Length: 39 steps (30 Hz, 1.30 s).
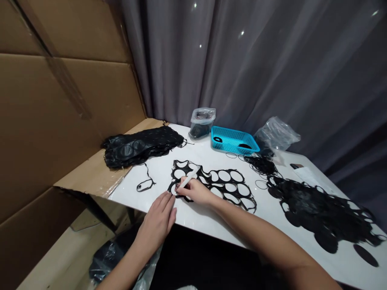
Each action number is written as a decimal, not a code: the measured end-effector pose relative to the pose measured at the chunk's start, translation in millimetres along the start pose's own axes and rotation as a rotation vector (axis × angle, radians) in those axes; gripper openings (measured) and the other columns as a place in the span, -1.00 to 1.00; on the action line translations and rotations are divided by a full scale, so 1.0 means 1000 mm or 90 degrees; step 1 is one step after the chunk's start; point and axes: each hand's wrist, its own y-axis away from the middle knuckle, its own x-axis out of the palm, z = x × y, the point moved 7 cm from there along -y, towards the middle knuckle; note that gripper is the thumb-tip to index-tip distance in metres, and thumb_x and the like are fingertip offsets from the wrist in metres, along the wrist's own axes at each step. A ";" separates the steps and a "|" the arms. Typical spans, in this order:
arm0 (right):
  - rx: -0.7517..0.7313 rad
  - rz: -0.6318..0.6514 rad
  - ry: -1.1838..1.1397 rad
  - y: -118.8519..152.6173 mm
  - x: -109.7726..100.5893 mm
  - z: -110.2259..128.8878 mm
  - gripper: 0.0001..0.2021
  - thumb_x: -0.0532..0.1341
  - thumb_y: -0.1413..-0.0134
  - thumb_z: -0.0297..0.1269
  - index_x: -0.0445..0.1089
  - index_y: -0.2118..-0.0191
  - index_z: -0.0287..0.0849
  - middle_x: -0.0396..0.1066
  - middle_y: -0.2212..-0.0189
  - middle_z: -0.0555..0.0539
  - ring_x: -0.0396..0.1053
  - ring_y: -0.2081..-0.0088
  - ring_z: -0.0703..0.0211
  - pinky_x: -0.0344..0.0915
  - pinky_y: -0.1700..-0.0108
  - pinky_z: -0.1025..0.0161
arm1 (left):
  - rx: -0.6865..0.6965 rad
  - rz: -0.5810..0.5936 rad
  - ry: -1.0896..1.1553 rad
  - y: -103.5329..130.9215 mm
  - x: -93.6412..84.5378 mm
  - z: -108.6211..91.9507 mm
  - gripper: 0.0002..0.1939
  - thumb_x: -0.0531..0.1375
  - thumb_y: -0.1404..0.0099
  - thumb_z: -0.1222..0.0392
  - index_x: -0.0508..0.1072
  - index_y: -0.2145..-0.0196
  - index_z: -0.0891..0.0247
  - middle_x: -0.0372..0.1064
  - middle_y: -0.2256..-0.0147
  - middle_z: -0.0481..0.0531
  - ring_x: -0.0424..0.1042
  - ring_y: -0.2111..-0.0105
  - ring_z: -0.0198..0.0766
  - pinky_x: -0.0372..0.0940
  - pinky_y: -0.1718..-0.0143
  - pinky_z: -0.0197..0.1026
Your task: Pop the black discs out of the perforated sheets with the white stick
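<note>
A black sheet full of round holes (224, 186) lies on the white table in front of me. Closed in my right hand (193, 191) is a white pen-like tool (190, 177), slanting up and away over the sheet's left part; its lower tip is hidden by the fingers. My left hand (160, 215) rests at the table's front edge with its fingers stretched out, fingertips at the sheet's near left corner. Left of the hands is a loose black scrap loop (145, 185) with a thin tail.
Stacked black sheets (142, 145) lie at the left by a cardboard wall (66, 104). A clear tub (202, 123), a blue basket (234, 139) with black rings and a plastic bag (278, 133) stand at the back. Black cut-outs (320, 209) pile up at right.
</note>
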 end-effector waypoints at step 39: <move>-0.142 -0.080 0.240 0.010 0.011 0.013 -0.80 0.18 -0.14 -0.36 0.20 0.48 -0.15 0.28 0.51 0.09 0.23 0.42 0.27 0.12 0.35 0.33 | 0.032 0.013 -0.012 0.001 0.006 0.001 -0.65 -0.01 -0.45 0.28 0.35 -0.12 0.40 0.37 -0.08 0.28 0.33 -0.13 0.04 0.35 -0.12 0.08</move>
